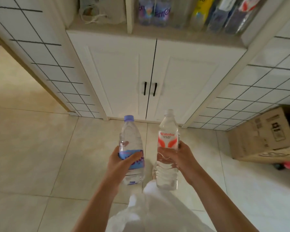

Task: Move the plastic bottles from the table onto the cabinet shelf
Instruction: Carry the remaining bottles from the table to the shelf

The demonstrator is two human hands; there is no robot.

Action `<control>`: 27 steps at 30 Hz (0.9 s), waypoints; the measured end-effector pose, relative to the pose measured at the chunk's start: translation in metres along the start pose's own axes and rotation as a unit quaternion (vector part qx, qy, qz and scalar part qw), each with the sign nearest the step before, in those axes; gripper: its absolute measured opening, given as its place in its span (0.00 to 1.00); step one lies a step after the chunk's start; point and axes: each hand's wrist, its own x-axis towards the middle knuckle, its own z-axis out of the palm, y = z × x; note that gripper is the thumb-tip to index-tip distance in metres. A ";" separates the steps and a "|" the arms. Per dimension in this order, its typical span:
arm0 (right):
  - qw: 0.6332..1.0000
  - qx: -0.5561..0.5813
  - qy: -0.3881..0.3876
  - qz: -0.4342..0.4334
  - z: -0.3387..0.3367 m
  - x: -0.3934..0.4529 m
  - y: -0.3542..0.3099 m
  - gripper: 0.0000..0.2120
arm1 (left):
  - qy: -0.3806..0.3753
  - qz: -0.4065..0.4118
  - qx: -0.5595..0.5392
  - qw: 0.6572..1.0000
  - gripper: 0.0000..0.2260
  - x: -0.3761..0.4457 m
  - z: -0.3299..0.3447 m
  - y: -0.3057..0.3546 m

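My left hand (122, 162) grips a clear bottle with a blue cap and blue label (130, 138) around its middle, upright. A clear bottle with a red and white label and no visible cap (168, 131) is held upright by my right hand (177, 158). Both bottles hang in the air above the tiled floor, in front of the white cabinet. The cabinet shelf (157, 33) lies above the closed doors at the top of the view, and several plastic bottles (159, 12) stand on it.
The white cabinet doors (124, 72) with two black handles are closed. Tiled walls flank the cabinet on both sides. A cardboard box (261, 136) sits on the floor at the right. A bag with cords (97, 14) lies in the shelf's left compartment.
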 end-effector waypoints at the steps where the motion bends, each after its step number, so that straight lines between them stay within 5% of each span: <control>1: 1.000 0.005 0.003 -0.001 -0.005 0.010 -0.007 0.20 | -0.005 0.003 -0.001 1.000 0.14 0.010 0.007 0.007; 14: 0.994 -0.023 -0.012 -0.103 -0.081 0.153 -0.141 0.30 | 0.004 0.066 0.014 0.998 0.17 0.130 0.103 0.138; 27: 0.971 -0.035 0.002 -0.237 -0.087 0.258 -0.298 0.30 | 0.024 0.257 0.091 0.962 0.33 0.247 0.121 0.287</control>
